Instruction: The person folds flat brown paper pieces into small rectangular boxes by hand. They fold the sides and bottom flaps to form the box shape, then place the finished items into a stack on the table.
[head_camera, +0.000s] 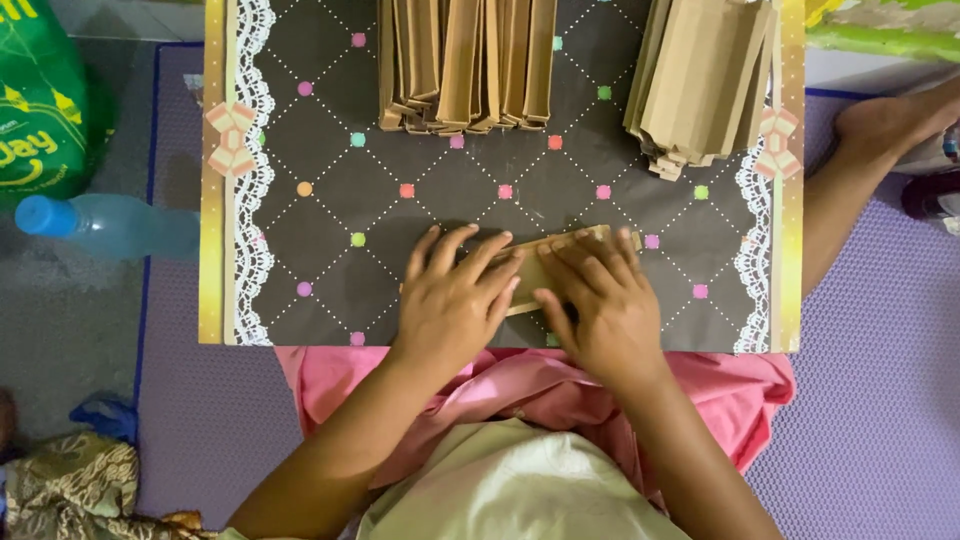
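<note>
A flat, folded piece of tan-brown paper (545, 262) lies at 6 o'clock on the dark dotted table (330, 200). The left hand (455, 300) and right hand (600, 300) press it, fingers spread flat, gripping nothing. Two stacks of similar folded pieces (465, 65) sit at 12 and 1 o'clock.
</note>
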